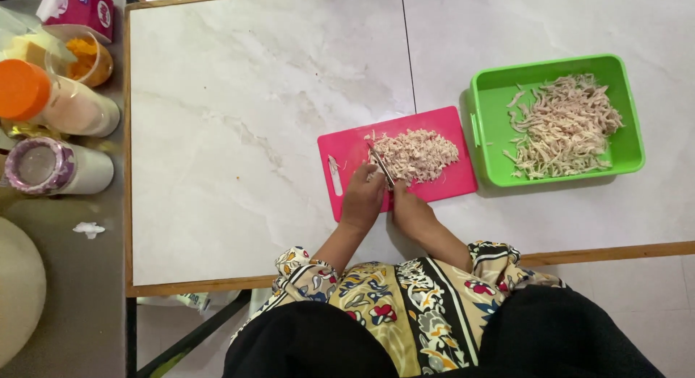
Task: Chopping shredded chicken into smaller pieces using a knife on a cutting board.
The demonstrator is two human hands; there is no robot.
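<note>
Steel-bladed knife (381, 168), held in the closed grip of the right hand (411, 208), lies with its blade across the near edge of a heap of chopped pale meat (416, 154); the handle is hidden inside the fist. Left hand (364, 199) rests curled just beside the blade, at the heap's near left edge; whether its fingers pin any meat cannot be told. Heap and both hands sit over a pink cutting board (347, 150), which lies on a pale marbled worktop (239, 132) with a wooden rim. Just right of the board, near touching, stands a green rectangular plastic tray (485, 110) holding longer shreds of meat (565, 125). Along the left edge, on a separate grey surface (79, 291), stand a jar with an orange lid (23, 88), a white canister with a purple-patterned rim (40, 164), a clear cup of orange powder (90, 60), and a pink carton (90, 9), cut off by the frame's top edge; its print is too small to make out. A small crumpled white scrap (88, 229) lies below them. Patterned sleeves (304, 266) and dark clothing fill the lower frame, covering the worktop's near rim.
</note>
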